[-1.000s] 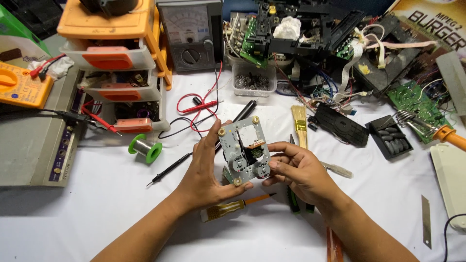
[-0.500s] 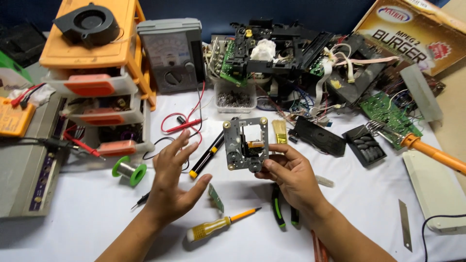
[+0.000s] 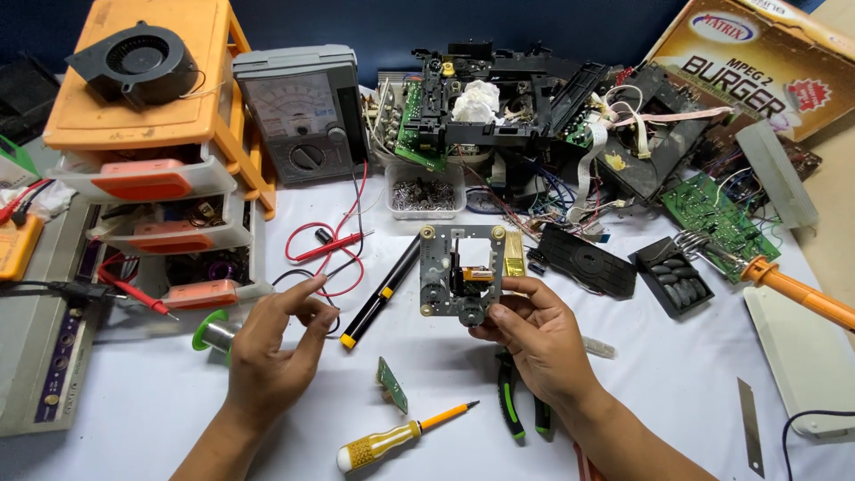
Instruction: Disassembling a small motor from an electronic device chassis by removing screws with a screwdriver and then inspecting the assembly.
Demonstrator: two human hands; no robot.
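- right hand [image 3: 539, 343] has the grey drive mechanism [image 3: 463, 272] pinched by its bottom edge, thumb + fingers clamped on it; held upright over the white tabletop [image 3: 659, 383], roughly mid-scene
- mechanism = square metal frame w/ brass posts at the corners, black pickup block in the middle; small gold part sits at its right edge
- left hand [image 3: 272, 352] is well left of the mechanism, off it completely; fingers curled w/ thumb and index tips brought together; can't tell if anything tiny is pinched between them
- solder spool [image 3: 212, 334] w/ green rim just left of that hand, further from the mechanism
- black probe pen w/ yellow tip [image 3: 381, 294] lies slanted between left hand and mechanism
- below the mechanism: small green pcb scrap [image 3: 391, 385]; yellow-handled screwdriver [image 3: 405, 436] lower still
- green-handled pliers [image 3: 509, 405] below-right of the mechanism, partly under the right wrist
- analog multimeter [image 3: 303, 116] up-left of it; clear tub of screws [image 3: 426, 194] right above it; gutted player chassis [image 3: 499, 98] beyond that
- orange soldering iron [image 3: 788, 285] far right of the mechanism
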